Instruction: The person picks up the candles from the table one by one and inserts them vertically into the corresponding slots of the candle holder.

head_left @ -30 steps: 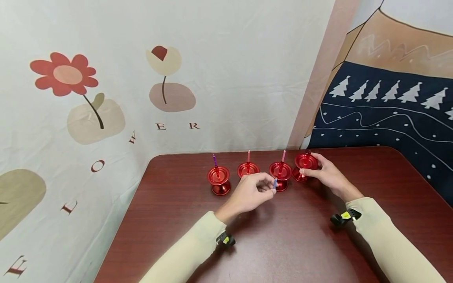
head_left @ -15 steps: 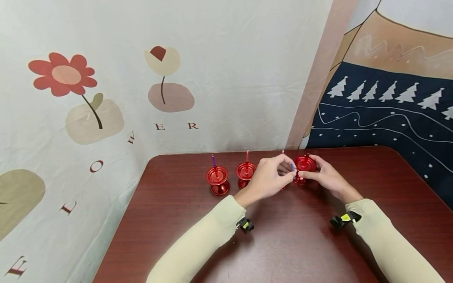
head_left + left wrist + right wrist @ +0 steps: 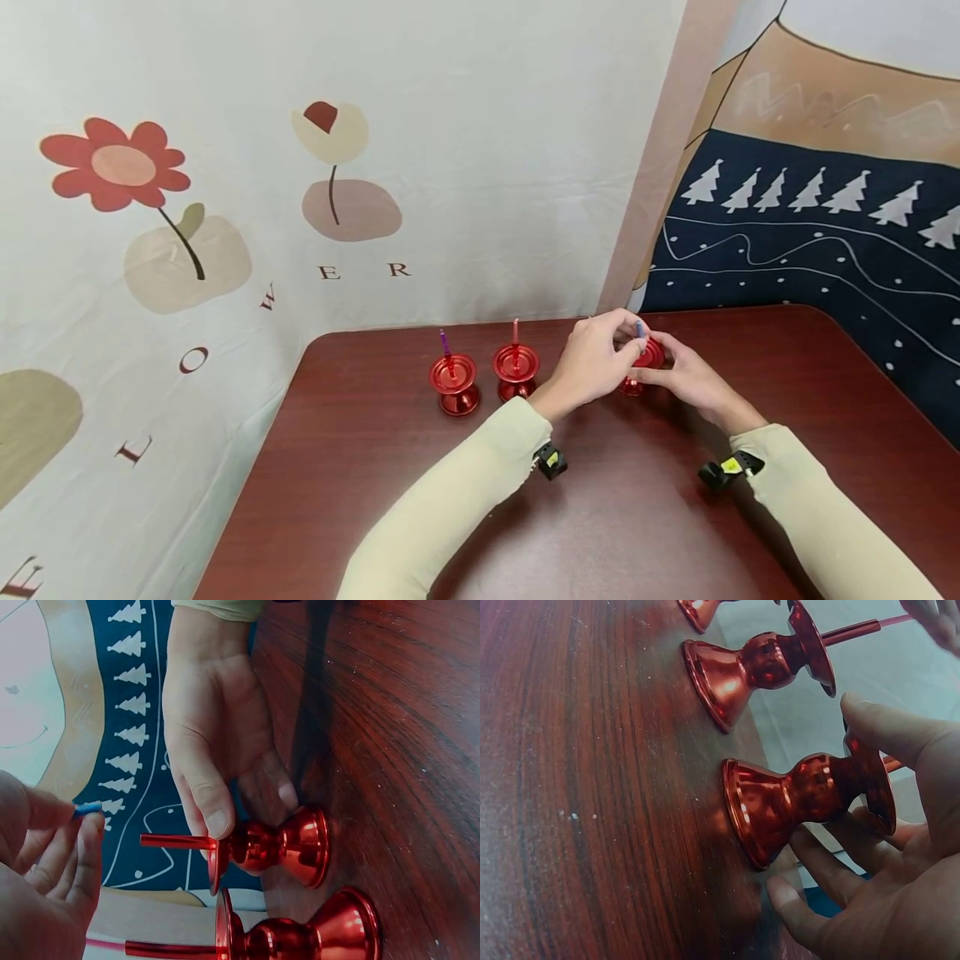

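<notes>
My left hand (image 3: 592,358) pinches a thin blue candle (image 3: 88,809) between thumb and fingers. In the left wrist view the candle is just above, and apart from, the upright tube of the rightmost red metal candle holder (image 3: 304,844). That holder stands on the table. My right hand (image 3: 693,379) grips it at the dish, thumb on the rim (image 3: 862,720) and fingers round the far side. A neighbouring candle holder (image 3: 769,660) bears a pink candle (image 3: 105,944); in the head view my left hand hides it.
Farther left stand two more red candle holders, one (image 3: 453,379) with a purple candle (image 3: 444,342), the other (image 3: 516,363) with a pinkish-red candle (image 3: 515,332). The dark brown table (image 3: 360,467) meets a printed cloth backdrop (image 3: 480,167) behind them.
My left hand has moved right with the blue candle, past the neighbouring holder and up to the rightmost one. My right hand keeps its grip on that holder.
</notes>
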Tool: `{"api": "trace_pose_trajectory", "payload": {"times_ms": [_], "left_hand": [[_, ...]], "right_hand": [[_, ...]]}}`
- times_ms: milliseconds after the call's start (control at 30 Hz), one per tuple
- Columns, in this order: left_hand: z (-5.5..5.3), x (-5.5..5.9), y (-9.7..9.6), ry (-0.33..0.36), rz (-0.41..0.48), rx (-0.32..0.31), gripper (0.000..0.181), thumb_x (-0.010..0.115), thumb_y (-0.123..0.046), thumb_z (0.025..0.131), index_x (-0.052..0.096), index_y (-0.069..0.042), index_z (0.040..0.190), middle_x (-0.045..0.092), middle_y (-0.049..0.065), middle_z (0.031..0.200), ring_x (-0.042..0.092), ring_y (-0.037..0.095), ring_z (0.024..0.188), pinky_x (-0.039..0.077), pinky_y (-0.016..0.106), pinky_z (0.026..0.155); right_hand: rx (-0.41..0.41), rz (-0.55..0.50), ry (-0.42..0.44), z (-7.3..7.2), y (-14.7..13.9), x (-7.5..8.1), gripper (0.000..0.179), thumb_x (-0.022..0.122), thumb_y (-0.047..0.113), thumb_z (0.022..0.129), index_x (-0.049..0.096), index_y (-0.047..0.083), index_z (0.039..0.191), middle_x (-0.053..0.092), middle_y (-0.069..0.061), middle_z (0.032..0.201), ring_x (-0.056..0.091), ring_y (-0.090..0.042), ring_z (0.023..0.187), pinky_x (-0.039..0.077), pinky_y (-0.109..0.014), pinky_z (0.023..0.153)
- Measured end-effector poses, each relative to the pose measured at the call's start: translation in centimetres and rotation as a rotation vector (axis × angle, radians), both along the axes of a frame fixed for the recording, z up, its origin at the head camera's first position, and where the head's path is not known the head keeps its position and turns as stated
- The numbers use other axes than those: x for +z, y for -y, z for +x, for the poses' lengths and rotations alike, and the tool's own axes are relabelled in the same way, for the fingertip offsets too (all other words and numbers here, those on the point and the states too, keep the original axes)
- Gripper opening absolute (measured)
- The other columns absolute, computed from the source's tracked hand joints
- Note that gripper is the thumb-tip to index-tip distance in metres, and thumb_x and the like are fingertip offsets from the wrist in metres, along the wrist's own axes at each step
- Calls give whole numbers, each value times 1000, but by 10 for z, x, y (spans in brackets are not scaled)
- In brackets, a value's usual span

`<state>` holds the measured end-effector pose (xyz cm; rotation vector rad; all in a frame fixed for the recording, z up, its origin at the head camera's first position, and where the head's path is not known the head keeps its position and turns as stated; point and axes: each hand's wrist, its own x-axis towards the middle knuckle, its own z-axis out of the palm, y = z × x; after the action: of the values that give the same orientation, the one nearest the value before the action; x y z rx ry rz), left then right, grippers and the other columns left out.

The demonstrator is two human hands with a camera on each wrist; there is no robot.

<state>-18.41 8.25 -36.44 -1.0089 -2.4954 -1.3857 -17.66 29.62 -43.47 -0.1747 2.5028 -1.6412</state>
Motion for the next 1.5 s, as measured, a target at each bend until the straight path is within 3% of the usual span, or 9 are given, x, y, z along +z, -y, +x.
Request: {"api": "trace_pose_trajectory", "payload": {"times_ms": [133, 300, 800, 1033, 1267, 1500], "left_hand": [[-3, 0, -9, -14, -45, 72, 11, 71, -15, 109, 74, -11, 118, 78, 1, 113, 68, 4, 100, 49, 11, 90], [-7, -1, -17, -12, -80, 110, 14, 68, -16, 110, 74, -11, 122, 77, 3, 118, 68, 9, 107, 51, 13, 92], [-17, -8, -33, -48, -130, 144, 13, 65, -15, 111, 71, -12, 122, 75, 2, 119, 69, 10, 110, 52, 15, 97], [-18, -9, -39, -82, -215, 174, 14, 64, -18, 113, 74, -14, 122, 77, -1, 120, 72, 12, 115, 55, 27, 102], [-19, -13, -41, -56, -283, 192, 19, 64, -20, 113, 78, -14, 124, 76, -1, 124, 72, 11, 118, 56, 27, 102], [-20, -16, -44, -44, -256, 195, 20, 64, -19, 113, 79, -13, 124, 77, 0, 126, 72, 12, 119, 56, 27, 102]], "right_hand": [[5, -2, 8, 1, 0, 1, 84, 79, 21, 102, 32, -3, 167, 56, -29, 150, 57, -38, 128, 53, -25, 94], [5, -1, 16, 3, -1, 0, 85, 79, 21, 102, 31, -4, 167, 56, -30, 150, 58, -39, 129, 53, -24, 94], [-4, -7, -11, 4, -2, -1, 81, 78, 17, 101, 33, -5, 166, 59, -29, 147, 61, -34, 124, 53, -23, 93], [-16, -16, -7, 4, -1, -2, 82, 77, 15, 100, 33, -4, 166, 59, -29, 147, 62, -31, 122, 52, -21, 93], [-1, -23, -35, 4, 0, -3, 81, 76, 12, 99, 34, -7, 165, 62, -30, 144, 64, -27, 117, 53, -22, 92], [-2, -31, -34, 5, -1, -2, 80, 76, 12, 99, 34, -7, 165, 61, -30, 145, 63, -29, 118, 53, -21, 92]]}}
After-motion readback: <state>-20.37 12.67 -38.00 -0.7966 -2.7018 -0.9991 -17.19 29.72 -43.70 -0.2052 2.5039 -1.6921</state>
